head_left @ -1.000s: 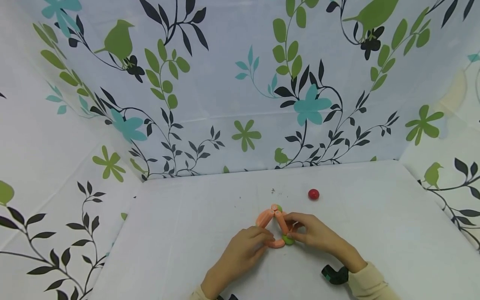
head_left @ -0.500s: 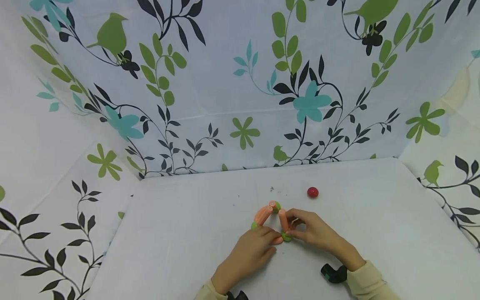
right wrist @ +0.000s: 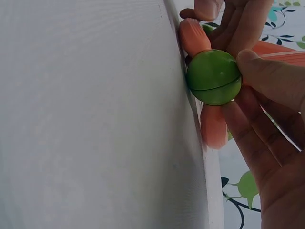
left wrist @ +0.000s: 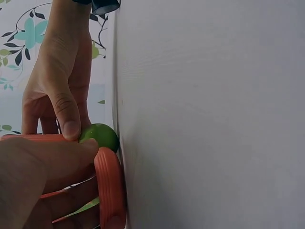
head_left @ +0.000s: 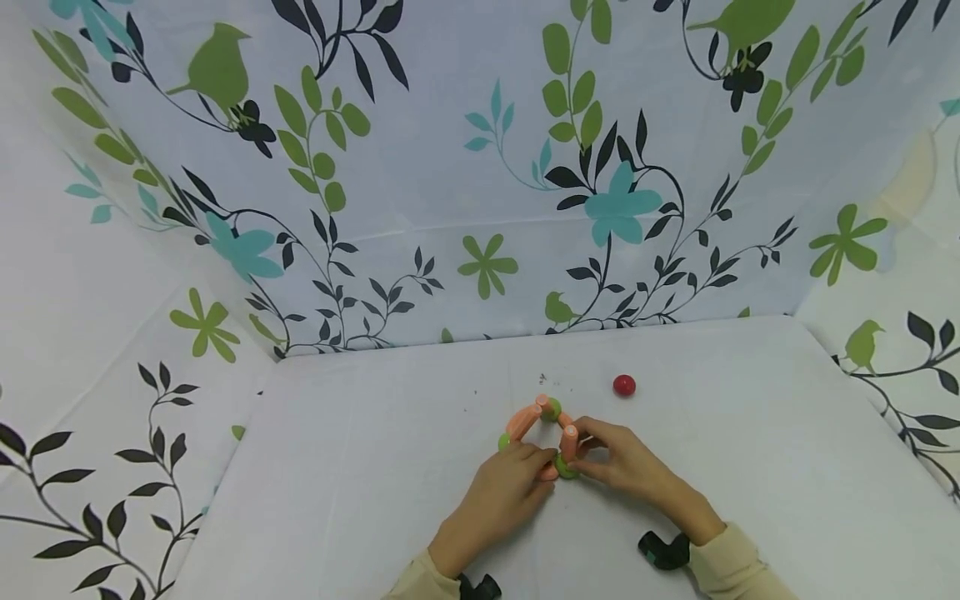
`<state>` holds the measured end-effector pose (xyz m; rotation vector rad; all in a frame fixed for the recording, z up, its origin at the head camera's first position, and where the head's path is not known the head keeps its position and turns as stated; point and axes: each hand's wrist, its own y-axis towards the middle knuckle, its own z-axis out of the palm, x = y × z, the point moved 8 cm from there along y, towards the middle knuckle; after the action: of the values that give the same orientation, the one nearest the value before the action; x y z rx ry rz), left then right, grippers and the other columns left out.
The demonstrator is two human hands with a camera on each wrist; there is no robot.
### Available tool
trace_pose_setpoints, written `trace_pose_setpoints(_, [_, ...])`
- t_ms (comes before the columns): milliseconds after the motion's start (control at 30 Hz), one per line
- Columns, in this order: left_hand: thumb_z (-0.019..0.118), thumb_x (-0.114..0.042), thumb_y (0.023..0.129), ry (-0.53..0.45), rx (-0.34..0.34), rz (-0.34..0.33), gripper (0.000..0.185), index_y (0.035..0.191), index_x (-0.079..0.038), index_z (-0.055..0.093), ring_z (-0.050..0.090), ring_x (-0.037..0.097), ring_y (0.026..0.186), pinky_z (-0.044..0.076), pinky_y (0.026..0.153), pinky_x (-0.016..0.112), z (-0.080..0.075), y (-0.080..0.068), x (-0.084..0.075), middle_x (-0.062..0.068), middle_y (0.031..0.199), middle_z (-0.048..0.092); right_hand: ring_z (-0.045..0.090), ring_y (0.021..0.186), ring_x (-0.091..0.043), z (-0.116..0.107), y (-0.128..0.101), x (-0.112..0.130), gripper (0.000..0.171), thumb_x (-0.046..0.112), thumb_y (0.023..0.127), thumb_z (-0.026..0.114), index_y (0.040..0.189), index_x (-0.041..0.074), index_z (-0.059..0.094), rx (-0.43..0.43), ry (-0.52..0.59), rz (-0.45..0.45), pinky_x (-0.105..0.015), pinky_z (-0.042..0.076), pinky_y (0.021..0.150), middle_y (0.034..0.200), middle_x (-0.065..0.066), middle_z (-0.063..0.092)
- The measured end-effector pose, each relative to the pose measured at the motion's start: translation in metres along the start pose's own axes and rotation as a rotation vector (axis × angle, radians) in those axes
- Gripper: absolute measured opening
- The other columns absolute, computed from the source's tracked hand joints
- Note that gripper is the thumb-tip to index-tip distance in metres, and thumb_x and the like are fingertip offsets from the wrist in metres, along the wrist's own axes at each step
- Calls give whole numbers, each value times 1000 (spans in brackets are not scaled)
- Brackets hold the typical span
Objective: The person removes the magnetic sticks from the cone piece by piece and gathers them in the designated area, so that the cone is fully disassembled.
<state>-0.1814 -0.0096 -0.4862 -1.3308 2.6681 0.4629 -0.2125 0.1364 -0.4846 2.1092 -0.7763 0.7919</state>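
Low in the centre of the head view, both hands are working on a small frame of orange rods (head_left: 525, 421) and green balls lying on the white table (head_left: 375, 467). The right hand (head_left: 626, 467) is pinching the near green ball (right wrist: 213, 77) between thumb and fingertips, holding that joint steady where two rods are meeting. The left hand (head_left: 502, 500) is curling its fingers around the orange rod (left wrist: 110, 188) just beside that ball, apparently bracing it so the joint is not sliding; how firmly it is gripping is hard to tell, since the hand is covering most of the rod. Another green ball (head_left: 552, 407) is capping the far corner of the frame. A red ball (head_left: 624, 384) is sitting apart, up and to the right, untouched. Leaf-printed cloth (head_left: 480, 167) is filling the upper frame behind the table.
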Motion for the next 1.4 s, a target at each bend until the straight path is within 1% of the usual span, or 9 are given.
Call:
trace_pose_setpoints(133, [75,-30,96,-11,-13,-19,36,130,-17,71,64,10,104,55,84,24,2,3,-2,-8,109,73,71,98,-10,1,-3,0,36,1,84,84,114,11,66,-9,-7,-6,-32,62,86,108,-2,74])
trace_pose_setpoints(267, [74,-30,97,-7,-51,-18,32,127,-19,73,63,9,99,53,80,22,2,4,-3,-10,103,72,72,97,-12,1,-5,3,38,0,84,84,115,10,66,-16,-32,-29,-33,62,85,109,-3,74])
trace_pose_setpoints(433, [75,-30,95,-3,-83,-12,25,119,-21,75,62,7,93,51,75,21,2,4,-3,-12,96,70,73,95,-15,2,-5,12,41,-7,81,84,112,11,64,-15,-75,-88,-31,63,82,108,-2,73])
trace_pose_setpoints(533, [75,-30,96,-9,-83,-14,25,119,-21,75,61,7,92,50,75,20,4,4,-3,-12,97,70,72,94,-12,2,-4,17,42,-8,79,84,109,13,63,-11,-108,-110,-30,62,81,106,2,71])
trace_pose_setpoints(733, [73,-25,98,-38,-62,-20,27,124,-17,76,61,7,97,52,79,20,7,3,-2,-10,107,73,68,95,-5,4,-6,22,44,-10,82,81,113,15,63,13,-176,-129,-27,62,81,104,8,65])
trace_pose_setpoints(900, [73,-24,98,-48,-51,-9,27,124,-16,76,60,7,96,52,78,19,8,2,0,-10,108,73,68,95,-5,4,-5,19,42,-10,84,80,114,14,63,31,-166,-95,-26,62,80,105,8,65])
trace_pose_setpoints(1033, [73,-23,98,-49,-56,0,25,121,-18,77,60,6,94,51,75,19,7,4,1,-10,106,73,69,95,-5,-1,-3,17,42,-7,84,80,116,16,64,31,-155,-68,-26,62,80,106,7,67])
trace_pose_setpoints(1233, [72,-27,98,-44,-32,-9,24,121,-19,77,61,6,97,53,78,20,6,6,4,-10,105,73,73,96,-8,-17,-1,16,45,-4,85,82,119,21,67,12,-153,-2,-26,62,79,112,7,72])
trace_pose_setpoints(1400, [75,-31,96,-19,-20,-8,25,117,-18,77,62,7,101,54,82,22,4,6,5,-9,107,72,72,95,-7,-33,-1,11,43,0,85,83,119,21,69,-11,-186,44,-25,62,78,110,8,73])
